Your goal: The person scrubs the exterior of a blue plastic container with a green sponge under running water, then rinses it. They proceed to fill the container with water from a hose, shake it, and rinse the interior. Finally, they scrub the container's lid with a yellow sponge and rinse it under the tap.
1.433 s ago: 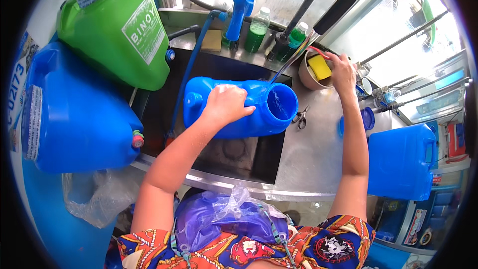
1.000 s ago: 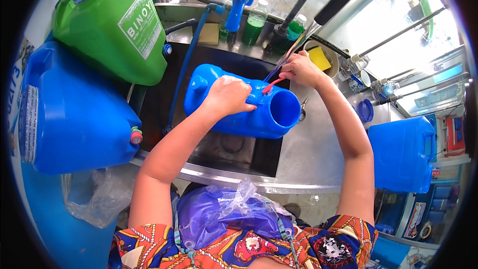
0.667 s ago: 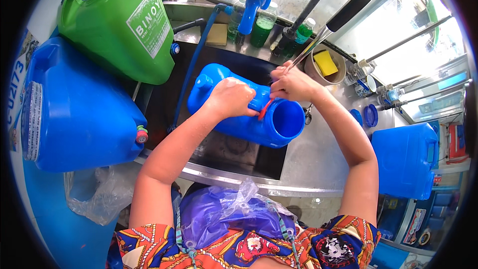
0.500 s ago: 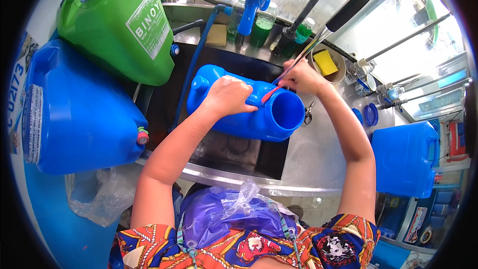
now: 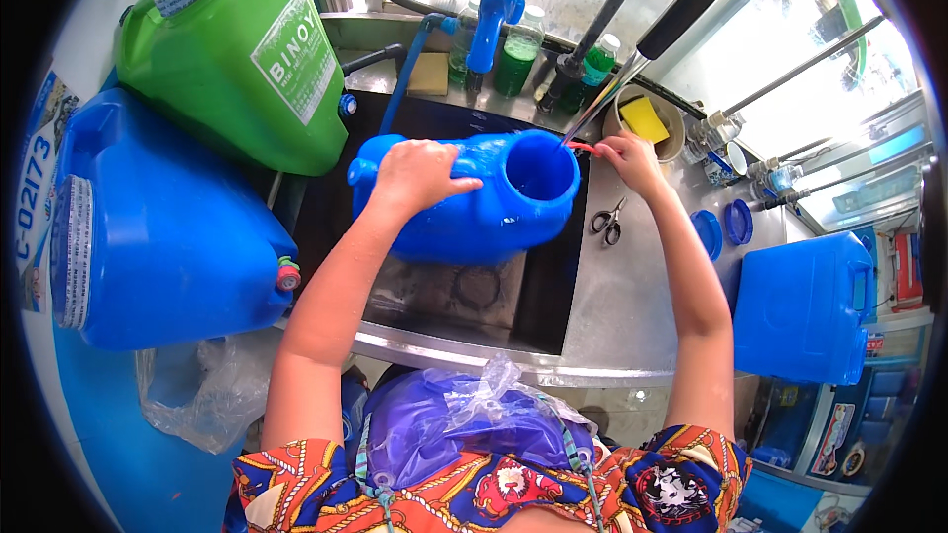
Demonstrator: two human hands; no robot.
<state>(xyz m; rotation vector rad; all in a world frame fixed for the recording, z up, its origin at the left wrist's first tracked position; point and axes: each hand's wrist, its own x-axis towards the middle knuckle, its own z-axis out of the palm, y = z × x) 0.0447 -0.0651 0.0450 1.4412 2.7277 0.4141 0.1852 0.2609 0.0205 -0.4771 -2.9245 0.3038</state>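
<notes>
A blue water jug [image 5: 464, 222] lies on its side over the sink, its wide round mouth facing right and up toward me. My left hand [image 5: 420, 176] grips the jug's upper side, thumb pointing at the mouth. Just right of the rim, my right hand [image 5: 632, 160] is closed on a thin red handle [image 5: 583, 147]; the rest of that tool is hidden or too small to make out. A shiny rod [image 5: 602, 104] with a black grip slants down from the upper right, its lower end close to the jug's mouth.
Scissors [image 5: 608, 221] lie on the steel counter, near two blue caps [image 5: 738, 222]. Another blue jug [image 5: 805, 308] stands right; a big blue jug [image 5: 178, 227] and a green jug [image 5: 237, 59] crowd the left. Behind are a blue tap [image 5: 491, 20], bottles and a bowl with a yellow sponge [image 5: 644, 120].
The jug has shifted slightly left and turned, its mouth tilting farther up. My right hand has moved right, drawing the red handle away from the jug's side.
</notes>
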